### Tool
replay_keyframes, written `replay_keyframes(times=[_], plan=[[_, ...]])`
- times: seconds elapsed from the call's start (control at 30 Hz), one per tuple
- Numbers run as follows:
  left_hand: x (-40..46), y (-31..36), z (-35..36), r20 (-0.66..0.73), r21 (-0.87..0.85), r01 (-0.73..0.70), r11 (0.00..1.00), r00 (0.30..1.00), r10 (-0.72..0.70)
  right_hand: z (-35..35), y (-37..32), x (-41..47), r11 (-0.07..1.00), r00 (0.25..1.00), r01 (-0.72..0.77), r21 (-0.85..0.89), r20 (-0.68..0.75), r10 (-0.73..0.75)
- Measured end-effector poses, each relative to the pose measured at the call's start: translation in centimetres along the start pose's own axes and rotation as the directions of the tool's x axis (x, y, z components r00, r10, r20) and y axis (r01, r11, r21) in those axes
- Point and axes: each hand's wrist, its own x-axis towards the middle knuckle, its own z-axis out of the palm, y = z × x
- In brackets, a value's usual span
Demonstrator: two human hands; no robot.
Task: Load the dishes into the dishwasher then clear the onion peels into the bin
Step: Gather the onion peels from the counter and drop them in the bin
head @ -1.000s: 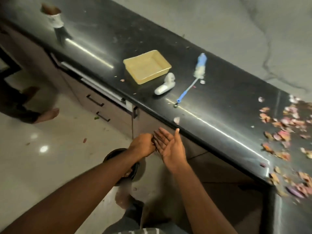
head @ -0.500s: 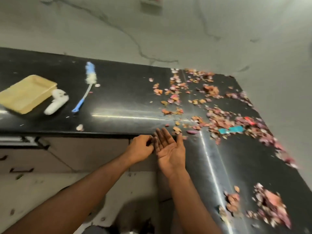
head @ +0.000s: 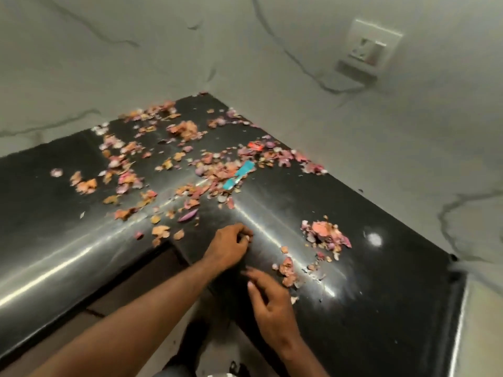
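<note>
**Hands at the inner corner of the counter, onion peels beyond them**

Here the black L-shaped countertop carried the onion peels in a broad scatter across its far corner, against the two walls, with a thinner trail running toward the inner corner of its front edge. A separate small heap lay toward the right-hand edge, and a few scraps lay just beside the right hand. The left hand rested over the inner corner with its fingers curled around what looked like a pale scrap of peel; blur left the hold uncertain. The right hand hovered just behind it, fingers loosely bent, holding nothing. A teal strip and a red scrap lay among the far peels. The main scatter lay ahead and left of both hands, nearer the left one; the small heap lay right of the right hand. No bin showed.
</note>
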Motion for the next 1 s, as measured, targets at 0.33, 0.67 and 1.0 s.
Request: replay_keyframes(times=[0.33, 0.67, 1.0], plan=[[7.7, 1.7, 5.3, 0.320, -0.073, -0.269, 0.961, 0.906, 0.278, -0.9, 3.4, -1.8, 0.606, 0.977, 0.031, -0.795, 0.153, 0.151], [11.7, 4.0, 8.0, 0.365, -0.135, -0.216, 0.967, 0.896, 0.251, -5.2, 2.7, 4.3, 0.877, 0.870, -0.388, -0.283, -0.426, 0.247], [12.4, 3.9, 10.1, 0.213, 0.036, -0.381, 0.924, 0.906, 0.366, -10.9, 2.2, 1.9, 0.838, 0.725, -0.539, -0.089, -0.555, 0.408]])
